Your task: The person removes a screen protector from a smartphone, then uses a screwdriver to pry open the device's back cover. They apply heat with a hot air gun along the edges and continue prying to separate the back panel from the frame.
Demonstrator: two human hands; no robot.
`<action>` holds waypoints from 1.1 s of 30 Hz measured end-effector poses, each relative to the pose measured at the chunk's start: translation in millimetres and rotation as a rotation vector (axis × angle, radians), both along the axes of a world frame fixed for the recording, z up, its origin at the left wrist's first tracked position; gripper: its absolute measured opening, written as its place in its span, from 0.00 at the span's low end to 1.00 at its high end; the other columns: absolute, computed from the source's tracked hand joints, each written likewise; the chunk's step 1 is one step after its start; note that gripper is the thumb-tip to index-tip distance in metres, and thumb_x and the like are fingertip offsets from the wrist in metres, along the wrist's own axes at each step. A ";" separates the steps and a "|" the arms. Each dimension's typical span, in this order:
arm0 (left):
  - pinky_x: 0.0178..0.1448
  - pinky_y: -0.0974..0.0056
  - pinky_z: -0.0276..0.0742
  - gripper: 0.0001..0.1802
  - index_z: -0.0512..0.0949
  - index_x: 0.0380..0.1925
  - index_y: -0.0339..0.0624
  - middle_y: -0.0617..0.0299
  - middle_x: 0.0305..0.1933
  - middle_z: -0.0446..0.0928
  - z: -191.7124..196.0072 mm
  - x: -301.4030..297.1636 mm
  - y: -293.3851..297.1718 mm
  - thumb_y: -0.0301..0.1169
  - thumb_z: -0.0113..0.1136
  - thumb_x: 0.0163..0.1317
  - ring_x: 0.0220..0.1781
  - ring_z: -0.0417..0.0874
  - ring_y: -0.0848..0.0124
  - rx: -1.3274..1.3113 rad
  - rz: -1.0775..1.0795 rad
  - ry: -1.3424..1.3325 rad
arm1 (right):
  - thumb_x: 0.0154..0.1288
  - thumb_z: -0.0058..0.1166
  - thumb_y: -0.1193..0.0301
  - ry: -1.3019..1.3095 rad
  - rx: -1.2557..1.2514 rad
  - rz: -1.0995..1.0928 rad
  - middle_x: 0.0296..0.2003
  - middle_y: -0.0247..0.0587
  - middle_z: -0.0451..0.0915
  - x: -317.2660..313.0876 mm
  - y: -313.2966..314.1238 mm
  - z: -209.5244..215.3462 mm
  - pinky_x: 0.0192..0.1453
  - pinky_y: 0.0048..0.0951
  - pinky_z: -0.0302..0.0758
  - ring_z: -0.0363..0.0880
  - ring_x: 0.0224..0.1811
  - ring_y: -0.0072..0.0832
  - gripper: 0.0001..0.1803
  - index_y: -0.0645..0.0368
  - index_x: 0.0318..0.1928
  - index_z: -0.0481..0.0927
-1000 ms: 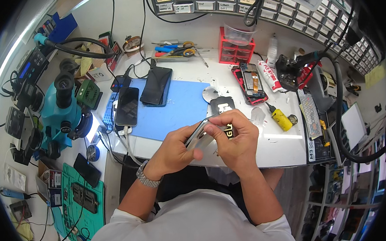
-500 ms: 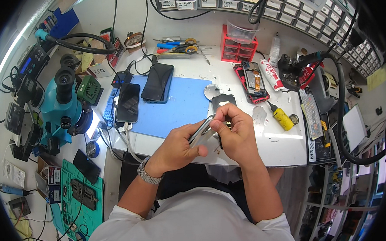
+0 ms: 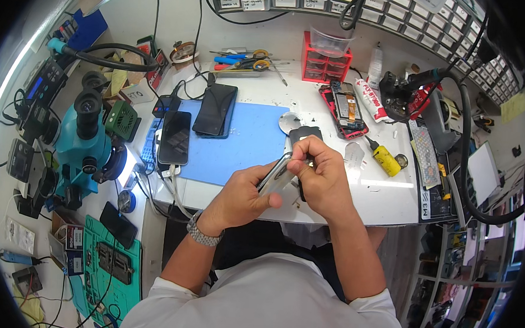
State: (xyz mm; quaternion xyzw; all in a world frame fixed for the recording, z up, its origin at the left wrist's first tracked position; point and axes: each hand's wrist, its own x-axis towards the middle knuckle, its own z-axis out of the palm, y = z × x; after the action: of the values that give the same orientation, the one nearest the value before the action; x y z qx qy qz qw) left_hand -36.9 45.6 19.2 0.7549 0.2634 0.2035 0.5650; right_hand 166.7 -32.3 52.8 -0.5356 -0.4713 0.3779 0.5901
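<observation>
White and glossy, the table (image 3: 379,200) carries a blue mat (image 3: 247,121) left of its middle. The left hand (image 3: 237,195) and right hand (image 3: 324,179) meet above the table's near edge. Between them, raised off the table, is a silver-edged phone (image 3: 275,179), held tilted, its long axis slanting from the left palm up toward the right fingertips. The left grip is wrapped around its lower part; the right grip is pinched at its upper end, and I cannot tell what, if anything, sits between those fingertips. From the right grip, the phone lies leftward and nearer the body; both hands are close, the left covering more of it. 2 dark phones, 1 upright-lying (image 3: 175,138) and 1 slightly slanted (image 3: 215,111), rest by the mat's left side. An opened red-framed phone (image 3: 344,109) lies beyond the right hand, near a smaller yellow bottle (image 3: 383,161); a round silver disc (image 3: 289,122) touches the mat's right edge.
</observation>
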 end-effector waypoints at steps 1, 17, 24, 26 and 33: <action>0.47 0.62 0.85 0.63 0.82 0.73 0.38 0.59 0.41 0.87 0.3 0.5 -0.4 0.84 0.65 0.58 0.41 0.84 0.73 0.015 0.006 -0.011 | 0.73 0.64 0.81 0.001 -0.007 -0.001 0.37 0.28 0.76 0.4 0.4 -0.4 0.47 0.24 0.71 0.71 0.42 0.18 0.06 0.59 0.40 0.79; 0.49 0.62 0.84 0.58 0.82 0.73 0.40 0.57 0.44 0.88 -0.1 4.9 -2.6 0.82 0.64 0.63 0.43 0.85 0.73 0.010 0.022 -0.078 | 0.70 0.72 0.84 -0.101 0.172 -0.142 0.42 0.31 0.81 -9.2 -0.5 -4.7 0.57 0.25 0.77 0.77 0.46 0.20 0.10 0.62 0.49 0.88; 0.51 0.62 0.84 0.57 0.81 0.74 0.41 0.58 0.47 0.89 1.7 7.6 -3.3 0.80 0.65 0.65 0.45 0.85 0.73 0.028 0.052 -0.037 | 0.65 0.74 0.83 -0.184 0.288 -0.299 0.42 0.42 0.86 -14.2 1.5 -12.8 0.50 0.31 0.81 0.86 0.44 0.31 0.09 0.62 0.45 0.93; 0.51 0.62 0.84 0.57 0.81 0.74 0.41 0.59 0.46 0.89 3.7 9.0 -5.2 0.79 0.66 0.65 0.45 0.84 0.74 0.022 0.063 -0.060 | 0.65 0.73 0.84 -0.179 0.290 -0.299 0.42 0.42 0.86 -14.0 3.3 -13.1 0.50 0.31 0.81 0.86 0.43 0.31 0.08 0.63 0.43 0.91; 0.50 0.63 0.83 0.56 0.82 0.74 0.41 0.60 0.44 0.87 -2.1 7.8 -1.4 0.79 0.67 0.64 0.44 0.83 0.74 0.013 0.047 -0.021 | 0.70 0.68 0.85 -0.125 0.196 -0.218 0.41 0.34 0.81 -11.9 6.8 -13.5 0.48 0.23 0.75 0.77 0.41 0.20 0.06 0.64 0.41 0.83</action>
State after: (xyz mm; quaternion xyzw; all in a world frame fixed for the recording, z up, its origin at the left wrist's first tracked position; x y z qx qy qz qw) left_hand -29.1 44.2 17.1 0.7501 0.2735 0.2264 0.5579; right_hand 154.8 -25.6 39.3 -0.5460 -0.4808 0.2295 0.6465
